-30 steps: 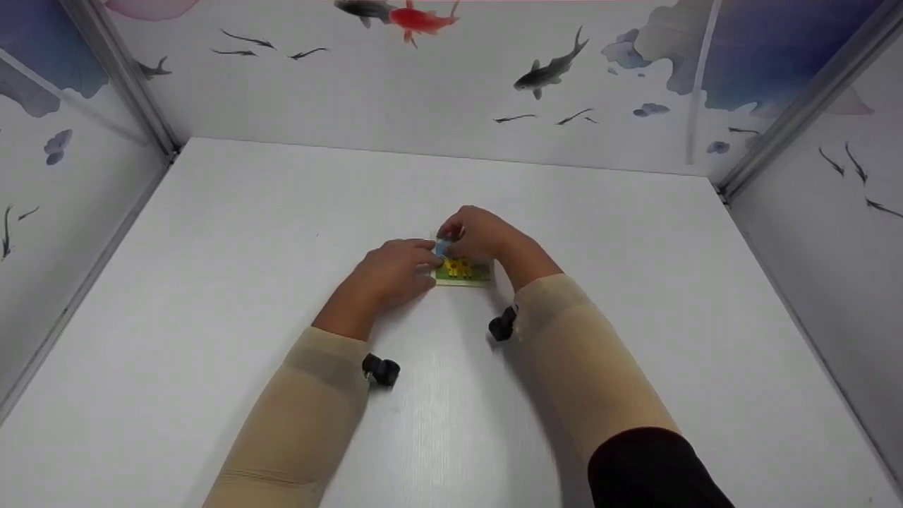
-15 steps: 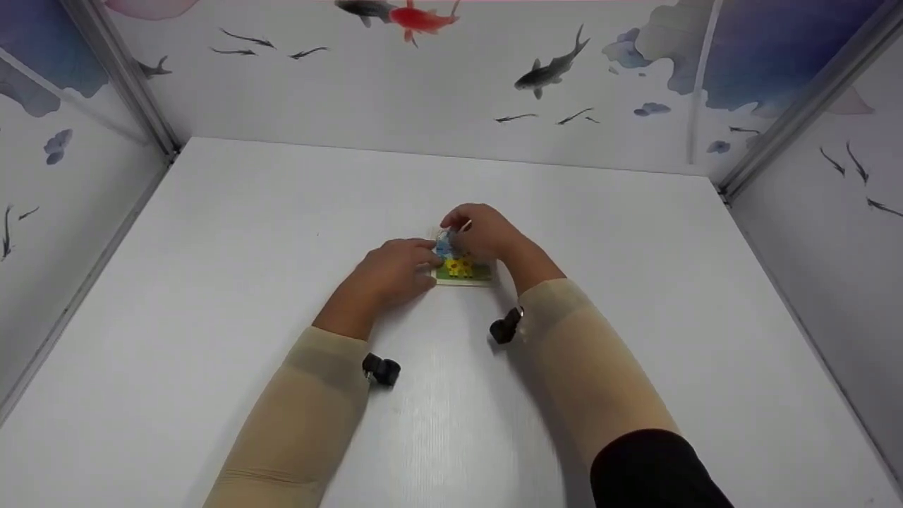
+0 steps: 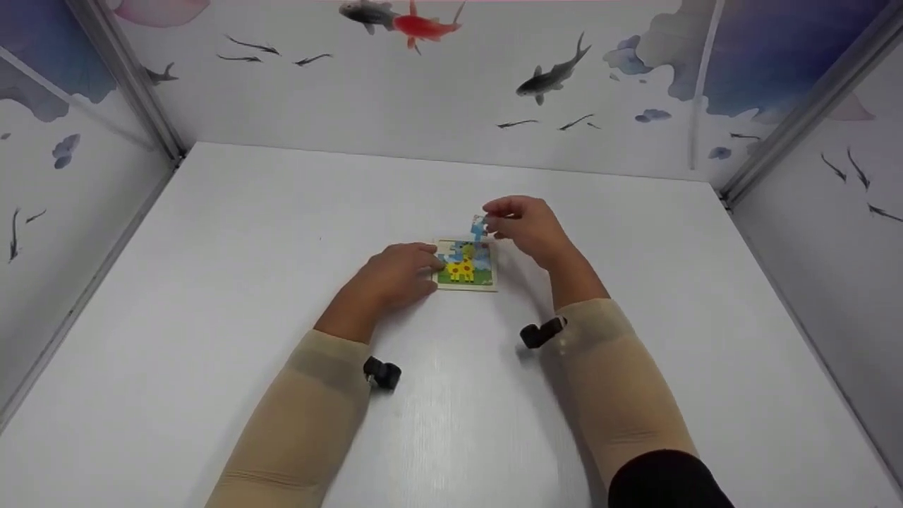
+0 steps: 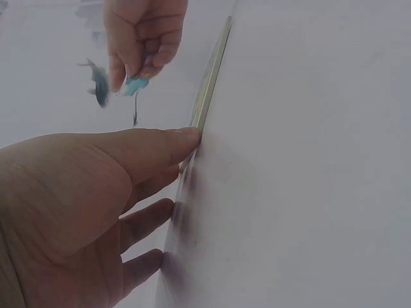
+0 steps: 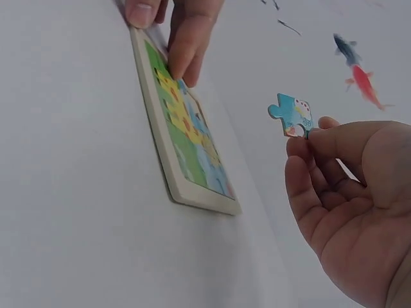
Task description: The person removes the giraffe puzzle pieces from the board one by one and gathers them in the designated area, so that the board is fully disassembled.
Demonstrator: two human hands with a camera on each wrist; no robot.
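Observation:
A small jigsaw puzzle board (image 3: pixel 467 288) with a pale wooden rim lies on the table, showing a yellow giraffe on green and blue. Bare pale wood shows at its upper left. My left hand (image 3: pixel 401 274) rests at the board's left side; the straight thumb touches the front corner, and a finger reaches over onto the picture, as the right wrist view shows. Just beyond the board's back right, my right hand (image 3: pixel 525 227) pinches a blue puzzle piece (image 5: pixel 292 115) between thumb and fingertips. That piece, with a round knob and a white printed corner, is raised clear of the board.
The white table (image 3: pixel 247 212) stretches around the board on all sides. White panels (image 3: pixel 437 106) printed with fish enclose its back and sides. A small black camera (image 3: pixel 382 374) sticks out from the left wrist, another camera (image 3: pixel 543 333) from the right.
My right hand has lifted the blue puzzle piece from the board's upper left and moved right and back with it, uncovering the giraffe picture. My left hand has stayed at the board's left side.

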